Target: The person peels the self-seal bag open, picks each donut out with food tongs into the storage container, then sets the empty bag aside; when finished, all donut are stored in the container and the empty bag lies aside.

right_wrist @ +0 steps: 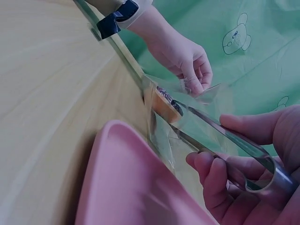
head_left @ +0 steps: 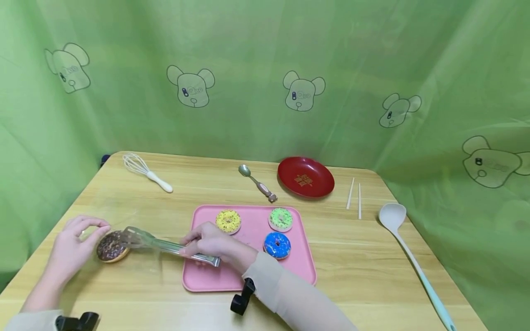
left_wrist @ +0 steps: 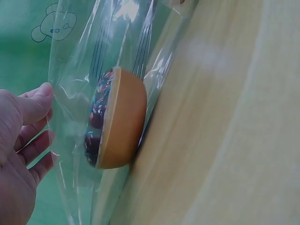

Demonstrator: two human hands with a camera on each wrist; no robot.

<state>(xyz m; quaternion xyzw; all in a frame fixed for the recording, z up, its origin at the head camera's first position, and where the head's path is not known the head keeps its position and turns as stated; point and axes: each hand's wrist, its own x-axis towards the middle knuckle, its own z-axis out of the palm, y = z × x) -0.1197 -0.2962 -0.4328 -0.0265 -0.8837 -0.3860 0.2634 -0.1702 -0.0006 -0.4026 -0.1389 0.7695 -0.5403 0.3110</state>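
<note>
The chocolate donut [head_left: 112,246] is already inside the clear bag [left_wrist: 117,56] that the left hand [head_left: 74,246] pinches open, the right hand [head_left: 211,243] squeezes the tongs [head_left: 165,246] around it, and three donuts [head_left: 276,244] wait on the pink tray [head_left: 248,276].

Four doughnuts in all: one chocolate doughnut [head_left: 112,247] near left in one clear bag [left_wrist: 112,51], three on one pink tray [head_left: 215,276]. One pair of tongs [head_left: 174,247], one whisk [head_left: 146,171], one spoon [head_left: 256,182], one red plate [head_left: 305,177], two chopsticks [head_left: 354,195], one ladle [head_left: 410,255] far right.
</note>
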